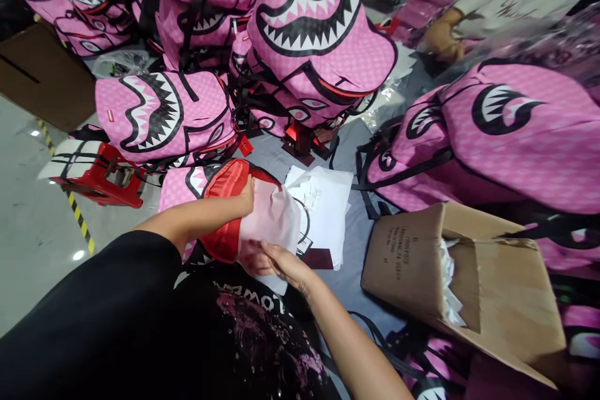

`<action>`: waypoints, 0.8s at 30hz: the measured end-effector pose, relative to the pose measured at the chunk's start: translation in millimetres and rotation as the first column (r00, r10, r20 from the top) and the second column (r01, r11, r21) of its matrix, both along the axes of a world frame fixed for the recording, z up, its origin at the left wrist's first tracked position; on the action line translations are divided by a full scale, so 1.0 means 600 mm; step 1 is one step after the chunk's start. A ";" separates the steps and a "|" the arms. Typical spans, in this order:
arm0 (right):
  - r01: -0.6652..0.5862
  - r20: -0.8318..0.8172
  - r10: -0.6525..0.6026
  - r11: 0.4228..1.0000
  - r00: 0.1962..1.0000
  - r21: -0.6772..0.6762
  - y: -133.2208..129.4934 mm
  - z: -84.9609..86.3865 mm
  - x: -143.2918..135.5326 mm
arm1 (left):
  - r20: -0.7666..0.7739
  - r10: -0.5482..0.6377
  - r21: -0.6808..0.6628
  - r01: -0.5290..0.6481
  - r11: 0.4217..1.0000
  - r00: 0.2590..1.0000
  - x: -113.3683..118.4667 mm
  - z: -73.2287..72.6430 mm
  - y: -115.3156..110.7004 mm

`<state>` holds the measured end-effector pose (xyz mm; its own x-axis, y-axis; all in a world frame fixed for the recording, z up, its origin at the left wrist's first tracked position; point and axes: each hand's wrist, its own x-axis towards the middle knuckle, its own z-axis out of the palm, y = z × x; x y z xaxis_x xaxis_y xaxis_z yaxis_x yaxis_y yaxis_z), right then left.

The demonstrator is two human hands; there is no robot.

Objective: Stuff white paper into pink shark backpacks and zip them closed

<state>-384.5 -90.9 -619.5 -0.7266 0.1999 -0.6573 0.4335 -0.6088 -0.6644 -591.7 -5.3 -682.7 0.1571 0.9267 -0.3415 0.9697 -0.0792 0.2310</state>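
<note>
A pink shark-mouth backpack (175,187) lies in front of me with its red lining (222,234) exposed. A thin sheet of white tissue paper (272,212) lies across the opening. My left hand (246,196) is closed on the upper part of the sheet, beside the lining; its fingertips are hidden. Lower down, my right hand (281,262) grips the sheet near its bottom edge, fingers slightly blurred and partly behind the paper. Right beside it is a stack of white sheets (328,206), with a dark strap loop and a dark red card (319,258) on it.
More pink backpacks (304,25) crowd the grey table's back and right side. An open cardboard box (403,256) with white paper inside stands at right. A red-and-white tape dispenser (103,172) sits at left. Another person's hand (443,37) is at the far right.
</note>
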 end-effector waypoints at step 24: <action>-0.719 0.753 0.263 -0.229 0.603 0.656 0.073 -0.170 -0.088 | -0.111 -0.252 -0.277 0.213 0.937 0.961 -0.019 0.035 -0.024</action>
<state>-437.1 -47.1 -721.6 -0.8091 0.3787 -0.4495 0.4697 0.8763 -0.1072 -603.3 -19.5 -661.8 0.2892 0.7460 -0.5999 0.9556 -0.2623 0.1344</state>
